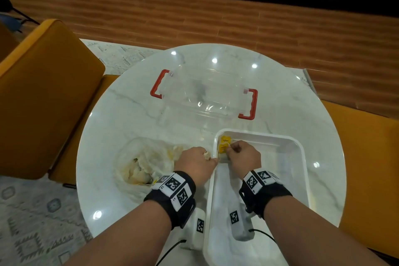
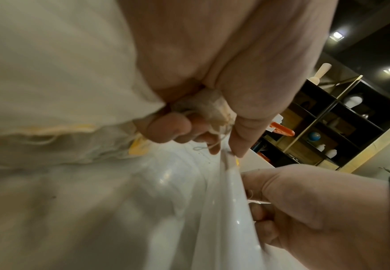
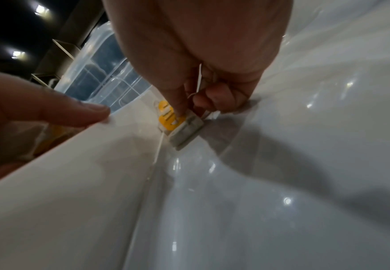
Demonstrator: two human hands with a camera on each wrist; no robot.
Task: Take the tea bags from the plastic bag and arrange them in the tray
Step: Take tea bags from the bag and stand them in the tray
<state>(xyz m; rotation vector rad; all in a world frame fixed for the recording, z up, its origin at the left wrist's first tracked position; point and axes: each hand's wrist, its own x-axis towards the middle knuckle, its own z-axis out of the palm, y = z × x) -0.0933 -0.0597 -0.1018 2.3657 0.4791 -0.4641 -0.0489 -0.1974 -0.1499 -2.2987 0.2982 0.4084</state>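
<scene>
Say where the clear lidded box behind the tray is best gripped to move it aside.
Probably by the two red handles at the short ends of the clear box, one hand coming in from each side; they stick out, while the lid looks smooth and glossy.

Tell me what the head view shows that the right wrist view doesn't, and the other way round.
Only the head view shows the plastic bag left of the tray, the clear container's red handles, and the whole round table. Only the right wrist view shows the right hand's fingers pressing a tea bag down against the tray floor. Both show the white tray, the yellow tags in its far left corner, and the left hand at its rim.
</scene>
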